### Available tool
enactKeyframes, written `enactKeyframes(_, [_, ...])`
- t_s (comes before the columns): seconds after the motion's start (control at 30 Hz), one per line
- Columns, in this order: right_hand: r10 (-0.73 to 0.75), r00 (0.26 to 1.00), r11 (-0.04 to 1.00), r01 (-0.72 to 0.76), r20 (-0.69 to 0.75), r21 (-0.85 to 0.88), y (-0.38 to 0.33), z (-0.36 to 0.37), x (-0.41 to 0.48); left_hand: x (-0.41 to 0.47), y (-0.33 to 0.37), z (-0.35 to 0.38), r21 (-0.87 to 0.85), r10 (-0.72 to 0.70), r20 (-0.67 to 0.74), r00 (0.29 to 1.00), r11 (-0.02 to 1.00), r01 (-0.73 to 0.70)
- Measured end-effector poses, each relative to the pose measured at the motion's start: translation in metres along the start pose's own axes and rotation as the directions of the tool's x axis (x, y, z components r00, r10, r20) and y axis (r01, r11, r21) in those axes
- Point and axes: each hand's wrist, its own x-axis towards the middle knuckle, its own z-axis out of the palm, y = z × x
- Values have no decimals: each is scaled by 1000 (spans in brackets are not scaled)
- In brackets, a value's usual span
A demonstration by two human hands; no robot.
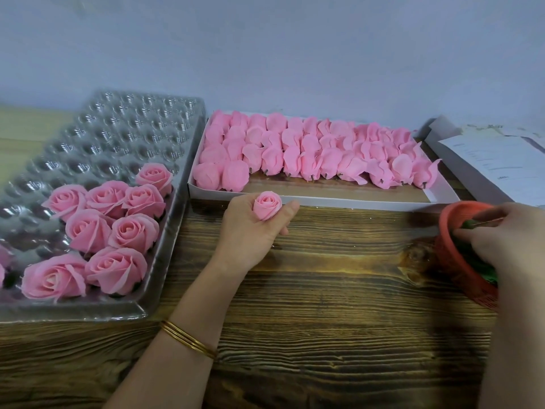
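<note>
I see the left hand (250, 228) gripping a pink rosebud (267, 205) upright over the wooden table (339, 290), while the right hand (501, 234) pinches a green piece (469, 224) (blurred) inside the red basket (451, 261).

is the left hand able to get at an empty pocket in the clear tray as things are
Probably yes. The left hand, gripping a pink rose, sits just right of the clear tray; only the wooden table lies between, and the empty pockets behind the seated roses are uncovered.
</note>
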Motion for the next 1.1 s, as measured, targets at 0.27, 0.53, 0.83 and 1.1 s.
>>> enactKeyframes(0.27, [-77, 997, 996, 78, -28, 51, 14, 1, 42, 1, 0, 0, -18, -9, 2, 1000, 1000, 9])
enactKeyframes(0.53, [-131, 991, 991, 131, -11, 31, 23, -1, 38, 1, 4, 0, -37, -35, -1, 999, 999, 35])
enactKeyframes(0.83, [-267, 946, 947, 293, -185, 130, 26, -8, 32, 1, 2, 0, -59, -21, -21, 1000, 998, 20])
enactKeyframes(1.1, [-504, 859, 781, 497, -87, 379, -60, -4, -47, 2, 2, 0, -63, -46, -22, 999, 997, 44])
